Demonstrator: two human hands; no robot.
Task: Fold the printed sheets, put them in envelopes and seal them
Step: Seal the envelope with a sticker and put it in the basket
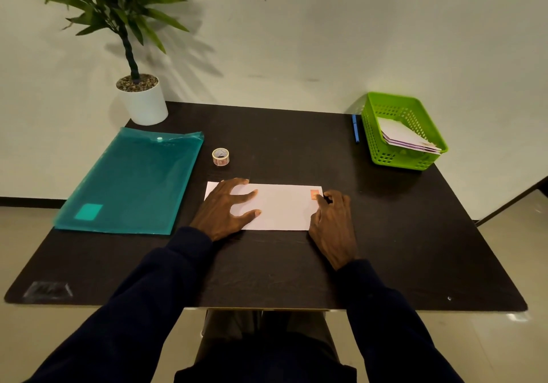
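Observation:
A white envelope [281,209] lies flat on the dark table [267,264] in front of me, with a small orange stamp [313,194] at its top right corner. My left hand [226,209] rests on the envelope's left part with fingers spread and straight. My right hand [333,222] sits at the envelope's right end, and its index fingertip presses on the stamp. A roll of stamps [220,156] stands just beyond the envelope.
A teal plastic folder [133,181] lies at the left. A potted plant [142,98] stands at the back left corner. At the back right, a green basket [403,130] holds several envelopes, with a blue pen [355,129] beside it.

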